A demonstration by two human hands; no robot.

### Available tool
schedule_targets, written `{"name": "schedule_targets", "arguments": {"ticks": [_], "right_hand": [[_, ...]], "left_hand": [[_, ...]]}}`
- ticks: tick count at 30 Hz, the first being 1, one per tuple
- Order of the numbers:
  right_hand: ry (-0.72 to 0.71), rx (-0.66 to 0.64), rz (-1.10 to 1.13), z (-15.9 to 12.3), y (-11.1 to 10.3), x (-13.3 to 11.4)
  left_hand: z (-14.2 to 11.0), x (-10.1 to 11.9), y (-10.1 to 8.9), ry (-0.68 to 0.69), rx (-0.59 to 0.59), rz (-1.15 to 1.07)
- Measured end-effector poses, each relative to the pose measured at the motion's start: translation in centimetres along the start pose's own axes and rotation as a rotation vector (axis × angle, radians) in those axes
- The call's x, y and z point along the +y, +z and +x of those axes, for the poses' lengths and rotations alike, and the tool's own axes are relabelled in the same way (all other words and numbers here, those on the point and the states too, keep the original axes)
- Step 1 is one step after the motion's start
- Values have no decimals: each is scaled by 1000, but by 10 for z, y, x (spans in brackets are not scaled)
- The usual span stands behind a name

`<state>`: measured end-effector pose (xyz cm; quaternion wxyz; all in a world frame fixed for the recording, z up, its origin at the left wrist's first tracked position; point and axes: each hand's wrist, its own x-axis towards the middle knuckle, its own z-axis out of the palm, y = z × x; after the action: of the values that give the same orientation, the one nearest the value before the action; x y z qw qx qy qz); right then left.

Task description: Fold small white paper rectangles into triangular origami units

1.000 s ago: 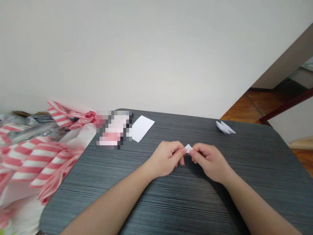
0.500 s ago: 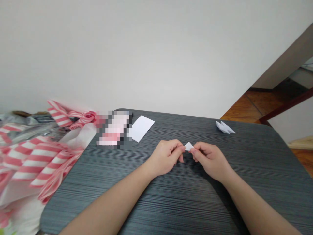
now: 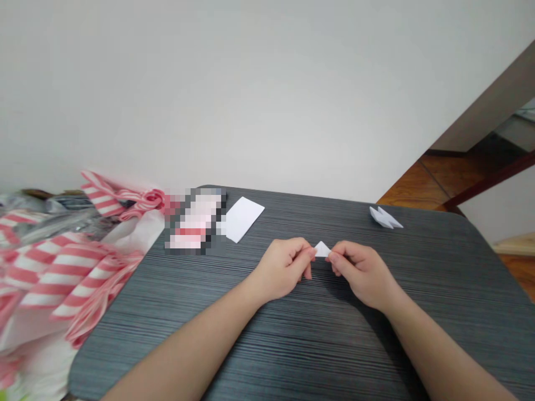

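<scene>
A small white folded paper (image 3: pixel 322 249), showing as a triangle with its point away from me, is pinched between both hands above the dark table. My left hand (image 3: pixel 287 266) grips its left corner between thumb and fingers. At the right corner, my right hand (image 3: pixel 358 271) holds it in a similar pinch. Fingertips cover both lower corners of the paper. Further off to the right lies a pair of folded white paper pieces (image 3: pixel 385 218). A flat white stack of paper (image 3: pixel 246 219) rests to the left of my hands.
The dark wood-grain table (image 3: pixel 267 345) stands against a pale wall (image 3: pixel 267 100). A blurred-out, phone-like object (image 3: pixel 196 217) lies beside the paper stack. Red-and-white striped cloth (image 3: pixel 71 267) is heaped off the table's left edge. Wooden floor (image 3: pixel 412 184) shows at the right.
My right hand has shifted very slightly to the right, and a little more of the paper triangle shows between my fingertips. The other things have stayed in place.
</scene>
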<state>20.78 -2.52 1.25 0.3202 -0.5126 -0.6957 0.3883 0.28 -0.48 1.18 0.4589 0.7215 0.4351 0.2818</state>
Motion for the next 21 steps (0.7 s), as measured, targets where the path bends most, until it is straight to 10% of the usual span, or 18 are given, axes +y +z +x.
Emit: {"name": "schedule_targets", "arguments": {"ticks": [21], "right_hand": [[7,25,7,-1,-1,5]], "left_hand": [[0,4,-3,6,-11,29]]}}
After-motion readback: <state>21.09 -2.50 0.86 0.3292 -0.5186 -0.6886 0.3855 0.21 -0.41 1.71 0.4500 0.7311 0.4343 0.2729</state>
